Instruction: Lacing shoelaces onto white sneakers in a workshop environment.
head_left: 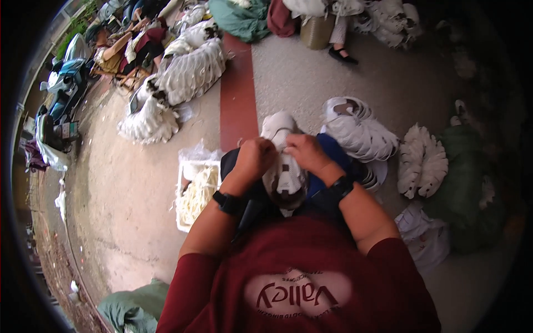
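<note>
One white shoe with a dark opening and small dark patches (289,180), lying lengthwise over the lap of the seated wearer, between the two forearms, its opening toward the body. One left hand (257,156), at the shoe's left side, fingers curled in; whether its grip is closed on anything cannot be told. One right hand (307,152), at the shoe's right side, fingers bent, fingertips near its middle; the state of this grip cannot be told either. Two black wristbands, one on the left wrist (227,202), one on the right (341,187). One dark red short-sleeved shirt with a pale printed panel (222,299), on the wearer. One blue cloth (333,152), beside the shoe at right. One white rectangular box (179,213), on the floor just left of the lap, containing a tangled heap of cream-coloured strands (201,191). One curved, packed row of white shoe pieces (369,136), right of the right hand; a second cluster of white shoe pieces (423,161), farther right, near a large dark green sack (463,188). One long white row of similar pieces (194,75), beyond at upper left, left of a red floor stripe (239,105). One seated co-worker (119,53), upper left, well apart. One teal scooter (69,77), at the left rim.
</note>
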Demonstrator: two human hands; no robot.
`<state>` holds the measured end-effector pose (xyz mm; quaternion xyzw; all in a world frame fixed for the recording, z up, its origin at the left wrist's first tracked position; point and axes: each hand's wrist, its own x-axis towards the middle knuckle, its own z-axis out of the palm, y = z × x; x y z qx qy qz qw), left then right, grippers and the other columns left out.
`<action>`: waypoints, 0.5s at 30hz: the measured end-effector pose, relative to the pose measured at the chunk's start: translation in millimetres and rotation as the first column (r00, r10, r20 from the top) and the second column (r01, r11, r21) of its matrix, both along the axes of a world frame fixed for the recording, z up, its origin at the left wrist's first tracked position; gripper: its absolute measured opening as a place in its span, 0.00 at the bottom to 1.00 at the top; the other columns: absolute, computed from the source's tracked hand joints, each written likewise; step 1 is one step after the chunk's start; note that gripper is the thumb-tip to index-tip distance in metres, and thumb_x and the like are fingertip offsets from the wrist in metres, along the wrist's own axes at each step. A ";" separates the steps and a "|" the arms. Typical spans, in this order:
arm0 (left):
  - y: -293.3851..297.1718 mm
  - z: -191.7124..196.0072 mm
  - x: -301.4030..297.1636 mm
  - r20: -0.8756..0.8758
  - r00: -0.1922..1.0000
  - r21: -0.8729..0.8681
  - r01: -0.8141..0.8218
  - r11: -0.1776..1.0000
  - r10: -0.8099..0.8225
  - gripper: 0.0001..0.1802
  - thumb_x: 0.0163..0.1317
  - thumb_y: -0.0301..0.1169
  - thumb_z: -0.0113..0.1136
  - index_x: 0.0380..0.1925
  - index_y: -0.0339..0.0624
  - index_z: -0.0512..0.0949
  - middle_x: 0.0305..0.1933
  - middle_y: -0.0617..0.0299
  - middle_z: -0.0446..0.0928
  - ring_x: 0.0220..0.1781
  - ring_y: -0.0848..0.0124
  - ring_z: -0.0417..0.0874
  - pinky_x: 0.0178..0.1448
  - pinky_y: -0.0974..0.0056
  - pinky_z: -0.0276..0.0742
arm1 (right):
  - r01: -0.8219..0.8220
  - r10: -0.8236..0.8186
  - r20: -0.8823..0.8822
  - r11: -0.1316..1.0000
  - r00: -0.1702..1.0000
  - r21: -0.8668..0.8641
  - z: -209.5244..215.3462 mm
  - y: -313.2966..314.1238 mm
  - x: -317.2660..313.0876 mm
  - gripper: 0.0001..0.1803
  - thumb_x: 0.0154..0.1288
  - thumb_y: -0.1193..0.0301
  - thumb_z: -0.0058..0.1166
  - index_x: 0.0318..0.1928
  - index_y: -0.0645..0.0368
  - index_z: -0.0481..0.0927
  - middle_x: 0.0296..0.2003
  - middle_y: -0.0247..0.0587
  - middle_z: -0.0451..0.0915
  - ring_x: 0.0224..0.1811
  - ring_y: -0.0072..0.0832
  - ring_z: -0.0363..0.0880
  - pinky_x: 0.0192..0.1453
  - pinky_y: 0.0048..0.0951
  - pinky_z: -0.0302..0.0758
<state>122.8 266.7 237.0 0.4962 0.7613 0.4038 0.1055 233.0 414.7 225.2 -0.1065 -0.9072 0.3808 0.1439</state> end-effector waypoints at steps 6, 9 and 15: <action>-0.2 -5.7 1.4 -0.044 0.997 -0.095 -0.072 0.993 0.068 0.05 0.46 0.27 0.58 0.21 0.38 0.80 0.25 0.48 0.78 0.28 0.53 0.80 0.34 0.57 0.76 | 0.001 -0.002 -0.025 0.999 1.000 -0.041 -9.4 -8.2 -2.3 0.09 0.49 0.71 0.58 0.25 0.59 0.71 0.22 0.48 0.75 0.28 0.46 0.76 0.32 0.39 0.72; 1.3 -5.1 0.0 0.117 0.993 -0.051 -0.010 0.999 0.016 0.04 0.46 0.27 0.59 0.22 0.37 0.79 0.25 0.48 0.78 0.28 0.55 0.81 0.33 0.59 0.76 | -0.018 0.015 -0.027 0.989 1.000 -0.144 -6.1 -5.7 1.2 0.10 0.50 0.73 0.57 0.25 0.60 0.68 0.19 0.44 0.71 0.24 0.38 0.73 0.30 0.35 0.69; 1.6 1.0 3.2 0.145 0.989 -0.035 0.018 0.999 -0.012 0.03 0.48 0.25 0.61 0.23 0.35 0.79 0.22 0.52 0.78 0.23 0.66 0.80 0.30 0.64 0.74 | 0.052 -0.051 0.020 0.998 0.998 -0.037 -8.0 -18.2 3.5 0.10 0.49 0.75 0.56 0.29 0.61 0.67 0.22 0.50 0.73 0.30 0.47 0.76 0.32 0.43 0.70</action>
